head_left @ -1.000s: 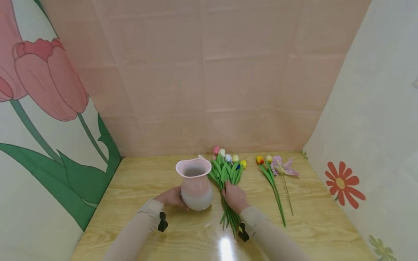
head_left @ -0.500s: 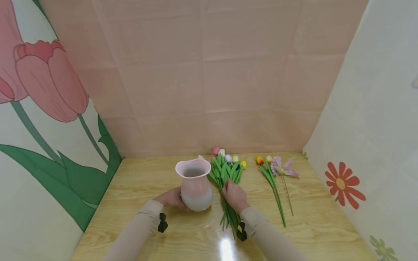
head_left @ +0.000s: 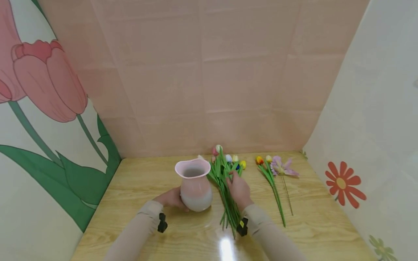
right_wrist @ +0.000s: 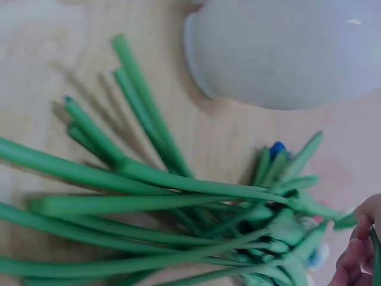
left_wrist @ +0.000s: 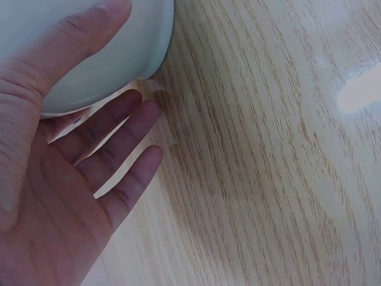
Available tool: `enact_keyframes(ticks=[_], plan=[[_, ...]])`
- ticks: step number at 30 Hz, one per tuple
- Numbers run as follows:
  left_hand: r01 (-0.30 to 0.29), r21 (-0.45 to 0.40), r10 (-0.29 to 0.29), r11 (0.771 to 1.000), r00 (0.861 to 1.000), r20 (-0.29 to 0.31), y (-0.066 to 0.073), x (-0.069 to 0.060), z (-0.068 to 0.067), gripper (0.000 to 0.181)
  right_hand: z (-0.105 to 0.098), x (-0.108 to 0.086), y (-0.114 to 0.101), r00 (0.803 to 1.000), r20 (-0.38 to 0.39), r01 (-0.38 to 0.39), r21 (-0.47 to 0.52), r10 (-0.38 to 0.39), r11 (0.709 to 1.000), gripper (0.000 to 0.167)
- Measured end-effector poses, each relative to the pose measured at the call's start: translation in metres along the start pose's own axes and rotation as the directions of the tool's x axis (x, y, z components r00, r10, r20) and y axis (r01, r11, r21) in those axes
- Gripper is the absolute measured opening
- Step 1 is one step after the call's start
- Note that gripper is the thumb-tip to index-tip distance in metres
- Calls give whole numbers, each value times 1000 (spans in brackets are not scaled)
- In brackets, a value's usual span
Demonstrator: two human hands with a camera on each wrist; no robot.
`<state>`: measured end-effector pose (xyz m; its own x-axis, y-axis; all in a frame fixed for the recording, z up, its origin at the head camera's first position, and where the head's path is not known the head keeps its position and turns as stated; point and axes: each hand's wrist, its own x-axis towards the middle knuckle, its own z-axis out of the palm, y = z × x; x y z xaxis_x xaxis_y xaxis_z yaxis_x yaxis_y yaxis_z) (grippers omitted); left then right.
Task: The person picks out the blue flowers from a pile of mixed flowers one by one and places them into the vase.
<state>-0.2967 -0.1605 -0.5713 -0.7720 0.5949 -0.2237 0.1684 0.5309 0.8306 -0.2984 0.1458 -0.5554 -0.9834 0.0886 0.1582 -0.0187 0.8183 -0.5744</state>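
The left hand (head_left: 173, 198) holds a pink-and-white vase (head_left: 196, 190) with a flared rim, low on its left side. In the left wrist view, its thumb lies along the vase's pale wall (left_wrist: 140, 42) while several fingers extend near the base. Beside the vase lies a bunch of artificial tulips (head_left: 225, 174) with green stems. Over the bunch, the right hand (head_left: 239, 190) pinches a green tulip leaf, seen at the edge of the right wrist view near the fingers (right_wrist: 363, 232). The tulip stems (right_wrist: 137, 205) fan out on the table; most blossoms are hidden there.
To the right lie two more tulips (head_left: 274, 192), one orange and one pale yellow, and a purple flower (head_left: 282, 166) on a thin stem. A pink backdrop (head_left: 202, 90) rises behind the wooden table (head_left: 147, 170). Painted walls flank both sides.
The right hand has shifted slightly forward and right, from the gathered stems up to the leaves. A white tulip head has moved a little up and left. The left hand and vase stay put.
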Motion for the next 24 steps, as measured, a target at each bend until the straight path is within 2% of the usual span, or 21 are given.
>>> enact_keyframes(ticks=[3, 5, 9, 11, 13, 16, 17, 19, 23, 24], plan=[[-5, -1, 5, 1000, 1000, 4, 1, 0, 0, 90, -10, 4, -2, 994, -84, 67, -18, -69, 998, 24], [-8, -1, 8, 1000, 1000, 5, 1, 0, 0, 91, -17, 6, -2, 979, -151, 130, -51, -136, 990, 21], [-2, 10, 2, 1000, 1000, 6, -1, 2, 1, 93, -29, 10, 1, 918, -292, 242, -120, -267, 963, 18], [-1, 16, 1, 1000, 1000, 5, -1, 2, 1, 93, -35, 12, 4, 889, -341, 275, -134, -305, 952, 18], [0, 8, 0, 1000, 1000, 6, 0, 1, 1, 93, -40, 15, 8, 869, -369, 297, -143, -329, 944, 20], [-5, 3, 5, 1000, 1000, 6, 1, 0, 1, 93, -50, 19, 14, 855, -399, 299, -139, -330, 944, 25], [-5, 2, 5, 1000, 1000, 4, 1, -1, 0, 93, -54, 20, 16, 843, -418, 302, -151, -338, 941, 25], [-3, 12, 3, 1000, 1000, 0, 2, -1, 0, 93, -62, 25, 21, 814, -460, 307, -175, -354, 935, 26], [4, 31, -4, 1000, 1000, -8, 4, -1, 1, 93, -79, 36, 34, 741, -544, 316, -233, -393, 920, 24], [3, 36, -3, 999, 1000, -8, 4, -1, 1, 93, -82, 38, 38, 731, -558, 313, -238, -393, 920, 24]])
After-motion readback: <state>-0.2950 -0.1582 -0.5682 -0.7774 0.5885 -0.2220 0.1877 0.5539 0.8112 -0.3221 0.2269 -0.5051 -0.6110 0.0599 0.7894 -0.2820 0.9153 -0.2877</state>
